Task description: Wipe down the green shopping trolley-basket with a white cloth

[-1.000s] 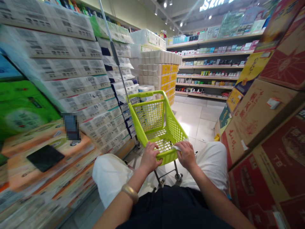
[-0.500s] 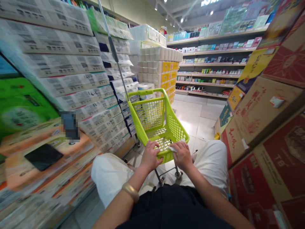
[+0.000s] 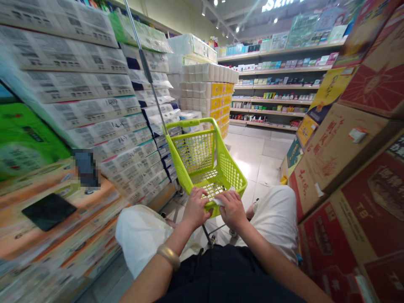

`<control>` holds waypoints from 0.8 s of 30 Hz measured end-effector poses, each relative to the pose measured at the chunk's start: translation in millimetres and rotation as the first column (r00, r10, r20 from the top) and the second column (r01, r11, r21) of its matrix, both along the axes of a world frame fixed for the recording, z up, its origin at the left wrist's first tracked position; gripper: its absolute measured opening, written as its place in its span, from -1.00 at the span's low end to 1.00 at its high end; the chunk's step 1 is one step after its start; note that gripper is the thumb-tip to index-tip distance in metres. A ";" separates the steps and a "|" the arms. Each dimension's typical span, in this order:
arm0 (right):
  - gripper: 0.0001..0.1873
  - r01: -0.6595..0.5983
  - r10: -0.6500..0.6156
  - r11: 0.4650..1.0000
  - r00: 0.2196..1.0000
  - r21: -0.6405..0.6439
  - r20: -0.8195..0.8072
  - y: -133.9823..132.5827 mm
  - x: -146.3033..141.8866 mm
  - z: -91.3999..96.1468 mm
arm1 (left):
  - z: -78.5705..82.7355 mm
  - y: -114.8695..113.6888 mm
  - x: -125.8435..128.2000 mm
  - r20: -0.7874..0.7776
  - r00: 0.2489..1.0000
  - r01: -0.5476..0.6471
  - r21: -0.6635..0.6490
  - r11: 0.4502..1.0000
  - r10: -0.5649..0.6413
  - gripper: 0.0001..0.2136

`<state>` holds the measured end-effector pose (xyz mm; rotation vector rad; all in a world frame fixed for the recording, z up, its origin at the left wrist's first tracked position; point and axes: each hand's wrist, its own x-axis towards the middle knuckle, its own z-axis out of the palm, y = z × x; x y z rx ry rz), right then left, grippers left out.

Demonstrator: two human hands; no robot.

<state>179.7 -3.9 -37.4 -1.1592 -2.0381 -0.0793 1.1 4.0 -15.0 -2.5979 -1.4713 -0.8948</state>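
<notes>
A lime-green plastic shopping cart (image 3: 221,168) stands on the tiled floor right in front of my knees, with nothing visible in its basket. My left hand (image 3: 195,207) is closed over the cart's near rim. Beside it, my right hand (image 3: 232,208) presses a small white cloth or tissue (image 3: 219,202) against the same rim, fingers curled on it. A gold bangle sits on my left wrist. My white-trousered knees flank the cart.
Stacked tissue and paper packs (image 3: 94,109) wall the left side; a black phone-like slab (image 3: 49,210) lies on an orange pack. Red and brown cartons (image 3: 353,160) crowd the right. A metal pole (image 3: 145,67) rises behind the cart. Tiled aisle and product shelves (image 3: 277,84) lie ahead.
My right hand has slid left along the cart's near rim with the white cloth, closing on my left hand. The view and cart shifted slightly left.
</notes>
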 end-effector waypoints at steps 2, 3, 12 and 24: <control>-0.66 0.068 -0.068 0.998 0.997 0.018 -0.026 8.1 19.7 -0.8 | 0.3 0.1 -0.3 -0.006 1.000 0.003 -0.005 1.000 -0.003 -0.92; -0.67 0.104 -0.103 0.994 0.994 0.021 -0.046 11.9 28.2 -1.5 | 0.2 0.2 -0.2 -0.008 1.000 0.004 -0.007 1.000 -0.004 -0.92; -0.73 0.169 -0.170 0.985 0.980 -0.023 -0.102 13.3 22.8 -3.7 | 1.9 -3.3 -3.2 0.002 1.000 -0.009 -0.009 1.000 0.009 -0.91; -0.67 0.139 -0.142 0.990 0.985 -0.034 -0.096 -0.2 26.6 -3.1 | 0.0 -8.0 -9.5 -0.019 0.999 0.034 0.011 0.999 -0.034 -0.86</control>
